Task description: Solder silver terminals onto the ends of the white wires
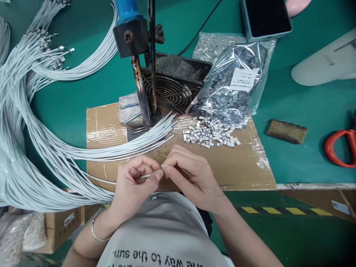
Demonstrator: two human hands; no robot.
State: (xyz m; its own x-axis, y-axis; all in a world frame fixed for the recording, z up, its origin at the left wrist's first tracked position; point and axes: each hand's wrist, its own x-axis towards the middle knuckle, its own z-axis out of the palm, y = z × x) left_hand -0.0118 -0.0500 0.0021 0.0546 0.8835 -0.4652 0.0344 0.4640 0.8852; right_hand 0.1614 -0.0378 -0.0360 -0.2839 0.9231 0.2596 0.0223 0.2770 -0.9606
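Here I see my left hand (pixel 132 182) pinching the end of a thin white insulated wire (pixel 145 176), its long axis running left to right, tip toward my right hand (pixel 185 174), which pinches a fine bare strand (pixel 185 172) against that tip, above the near edge of the taped brown cardboard sheet (pixel 239 167) on the green bench (pixel 300 107). The clear bag's white label (pixel 244 79) is too small to read; my grey shirt (pixel 164 237) shows, upside down, "the way to the sun".

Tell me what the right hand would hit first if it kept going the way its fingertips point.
The right hand points left, so it would first meet the left hand, whose fingertips pinch a white wire and already almost touch it. Depth looks level.
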